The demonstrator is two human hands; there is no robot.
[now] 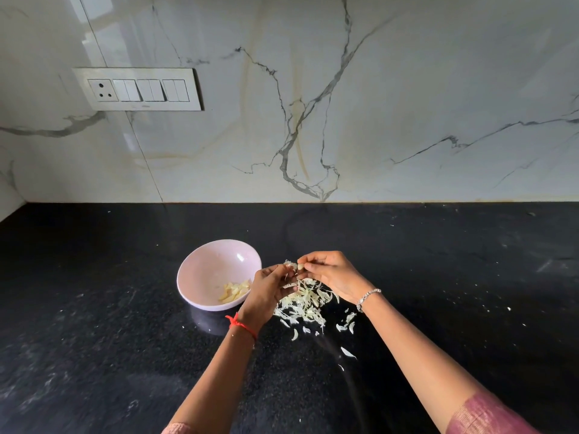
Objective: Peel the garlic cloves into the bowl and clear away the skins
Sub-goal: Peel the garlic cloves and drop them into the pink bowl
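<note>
Both hands are meeting low over the dark surface [438, 277], just right of the bowl [206, 264]. The left hand [268, 291] and the right hand [335, 274] are pinching one clove [296, 266] between them, fingertips curled in close. Each grip is narrow and is holding the clove, the left coming from below-left and the right from the right. The clove is hanging in the air above the skins [302, 303] and is not touching the surface. Its long axis is running roughly left to right, from one grip toward the other. It is small and half covered by fingers, so which end is the tip cannot be told. A pale flake is sticking out at its left end. The skins are lying in a loose heap directly under the hands, with stray flakes trailing off toward the person and to the right. The bowl is standing upright, pale pink, and peeled cloves [235, 291] are lying together on the near right part of its floor. The left hand is overlapping the bowl's right rim in this view; whether it is touching cannot be told. A red thread [239, 324] is circling the left wrist and a beaded bracelet [368, 299] the right. A marble wall [407, 104] is rising behind the surface, carrying a switch plate [138, 89] at upper left.
</note>
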